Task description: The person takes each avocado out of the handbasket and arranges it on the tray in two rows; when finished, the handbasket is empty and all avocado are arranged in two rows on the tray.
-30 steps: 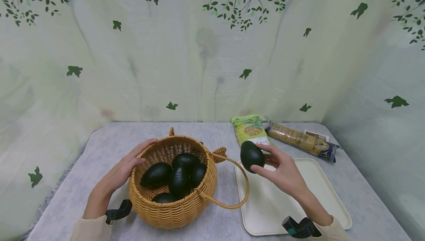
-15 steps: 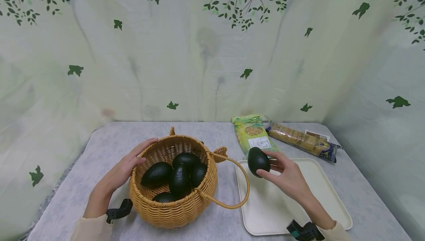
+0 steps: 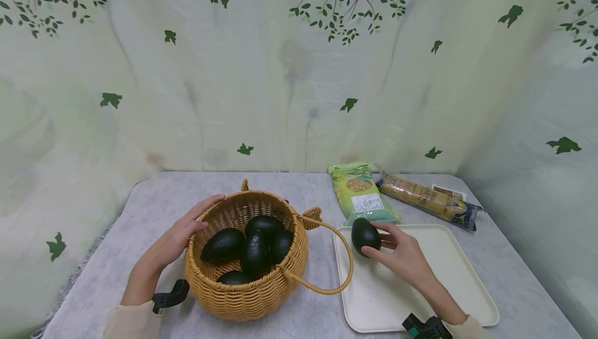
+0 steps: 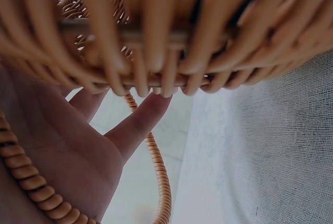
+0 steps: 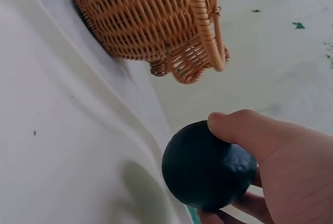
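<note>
A round wicker basket (image 3: 243, 297) stands at centre-left with several dark avocados (image 3: 224, 244) inside. My left hand (image 3: 179, 235) holds the basket's left rim in the head view, one digit hooked over the edge. In the left wrist view, a finger (image 4: 140, 125) presses the wicker (image 4: 151, 52) from outside. My right hand (image 3: 402, 253) pinches another avocado (image 3: 366, 236) between thumb and fingers, over the far left part of a cream tray (image 3: 374, 297). In the right wrist view, this avocado (image 5: 208, 166) hangs above the tray (image 5: 62, 130), its shadow cast on the tray surface.
Behind the tray lie a green and yellow food packet (image 3: 364, 193) and a long clear pack of noodles (image 3: 425, 197). The basket's looped handle (image 3: 345, 261) sticks out to the right, overlapping the tray's left edge. A leaf-patterned curtain (image 3: 299, 69) encloses the grey-clothed table (image 3: 322, 313).
My right hand has carried the avocado down and slightly right, from in front of the green packet to lower over the tray. My left hand stays on the basket.
</note>
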`<action>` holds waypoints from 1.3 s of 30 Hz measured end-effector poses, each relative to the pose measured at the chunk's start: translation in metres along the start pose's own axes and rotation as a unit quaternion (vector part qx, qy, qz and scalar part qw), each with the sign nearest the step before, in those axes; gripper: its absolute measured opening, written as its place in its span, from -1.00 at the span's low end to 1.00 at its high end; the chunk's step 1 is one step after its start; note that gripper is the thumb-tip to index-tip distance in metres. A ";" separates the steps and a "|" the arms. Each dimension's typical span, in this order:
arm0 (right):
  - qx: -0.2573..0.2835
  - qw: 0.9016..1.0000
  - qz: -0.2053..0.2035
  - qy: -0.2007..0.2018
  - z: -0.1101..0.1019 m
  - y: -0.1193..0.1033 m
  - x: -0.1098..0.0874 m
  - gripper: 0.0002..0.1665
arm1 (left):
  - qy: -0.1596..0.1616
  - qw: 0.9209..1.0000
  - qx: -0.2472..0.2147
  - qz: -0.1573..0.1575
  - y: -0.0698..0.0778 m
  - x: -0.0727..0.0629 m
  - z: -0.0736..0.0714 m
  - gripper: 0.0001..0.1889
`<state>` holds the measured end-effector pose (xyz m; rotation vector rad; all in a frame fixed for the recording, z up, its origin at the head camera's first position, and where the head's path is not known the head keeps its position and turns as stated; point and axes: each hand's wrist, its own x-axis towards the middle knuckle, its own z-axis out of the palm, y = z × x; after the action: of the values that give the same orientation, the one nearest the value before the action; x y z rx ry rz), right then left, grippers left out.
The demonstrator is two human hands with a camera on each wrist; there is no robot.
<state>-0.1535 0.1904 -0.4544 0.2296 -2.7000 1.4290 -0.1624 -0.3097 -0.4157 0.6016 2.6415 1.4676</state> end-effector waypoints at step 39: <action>0.022 0.998 -0.057 -0.020 0.023 0.007 0.004 -0.21 | 0.000 1.000 0.007 -0.001 0.002 0.001 0.000 -0.42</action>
<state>-0.1590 0.1745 -0.4726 0.4115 -2.6404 1.4685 -0.1627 -0.3084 -0.4144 0.6001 2.6534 1.4508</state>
